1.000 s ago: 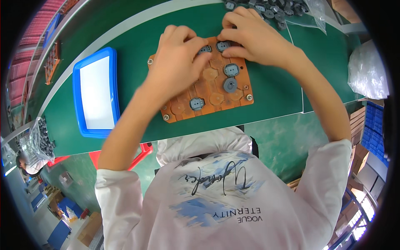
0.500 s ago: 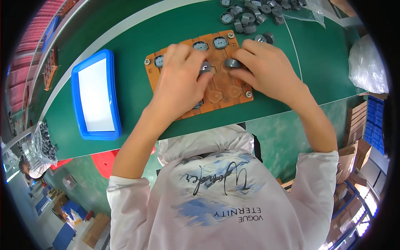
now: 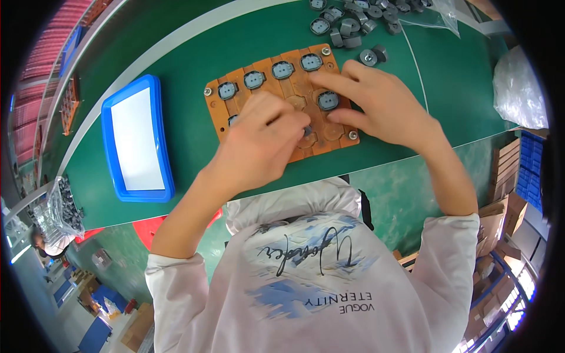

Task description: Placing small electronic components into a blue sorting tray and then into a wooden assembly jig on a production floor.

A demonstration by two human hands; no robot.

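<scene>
An orange-brown fixture board (image 3: 287, 156) with recesses and corner screws lies on the green table. Grey round plastic parts sit along its far row, among them one part (image 3: 282, 70) near the middle. My left hand (image 3: 259, 138) is over the near half, fingertips pinching a small grey plastic part (image 3: 306, 130) at a near recess; most of that part is hidden. Above the board's right side, my right hand (image 3: 379, 103) has thumb and index finger spread around a seated grey part (image 3: 328, 100), with visible gaps to it. My left hand partly covers another seated part (image 3: 232, 120).
A heap of loose grey parts (image 3: 350, 26) lies at the far edge, beside a clear plastic bag (image 3: 438, 20). Two loose parts (image 3: 369, 57) lie close beyond my right hand. A blue-rimmed tray (image 3: 166, 141) with a white inside stands left. A translucent bag (image 3: 518, 91) sits far right.
My left hand has moved nearer and right with its grey part. The part that my right hand held now sits in a right-side recess, and those fingers have spread apart.
</scene>
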